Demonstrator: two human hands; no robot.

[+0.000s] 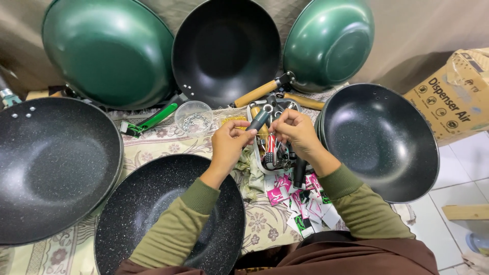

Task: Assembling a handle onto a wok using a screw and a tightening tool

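Here we are sitting among woks fanned out in a ring, each one lying or tilted with its bowl towards us, presumably so any of them is within easy reach. On the far left a speckled black wok (56, 163) is lying flat, and a green wok (109, 48) is leaning against the curtain behind it. A second speckled wok (153, 214) is sitting right under our left forearm. A small clear tub (193, 117) of what look like screws is standing just beyond our left hand (229, 142), close enough to dip into.

Our left hand is pinching the lower end of a dark handle (259, 120), while our right hand (298, 130) is pinching something small at its top end, too tiny to make out; both hands are closing on it, held up over the tray (270, 158) of tools and spare handles. Below the tray, pink and green labels (300, 201) are lying scattered on the cloth. On the right another black wok (379, 140) is resting, with a cardboard box (453, 97) beyond it.
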